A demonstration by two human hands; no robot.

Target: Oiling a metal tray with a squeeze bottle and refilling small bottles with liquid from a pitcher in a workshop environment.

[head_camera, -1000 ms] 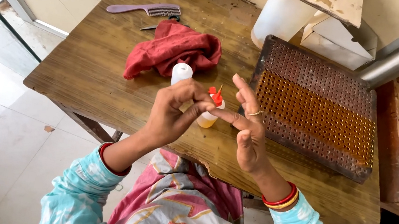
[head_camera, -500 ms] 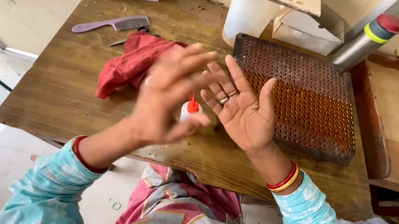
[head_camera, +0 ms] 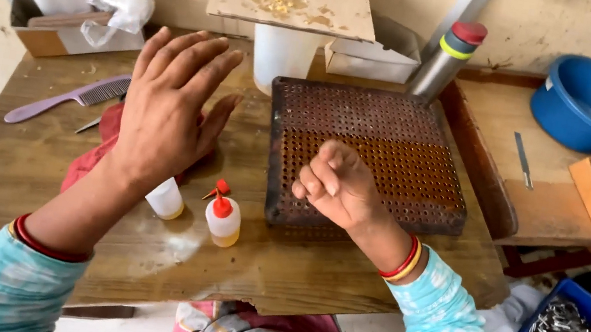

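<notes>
Now the hands have parted; half a second ago they were pressed together over the small bottle (head_camera: 224,219); the left hand (head_camera: 167,116) hovers flat, fingers spread, holding nothing; the right hand (head_camera: 336,184) is loosely curled (nothing visibly in it) over the perforated tray (head_camera: 395,138); the bottle stands uncapped on the table (head_camera: 10,168), its red cap (head_camera: 221,187) just beside; a white cup (head_camera: 166,199) near; the red cloth (head_camera: 96,150) is mostly hidden behind the left hand; a purple comb (head_camera: 65,98) lies well apart.
</notes>
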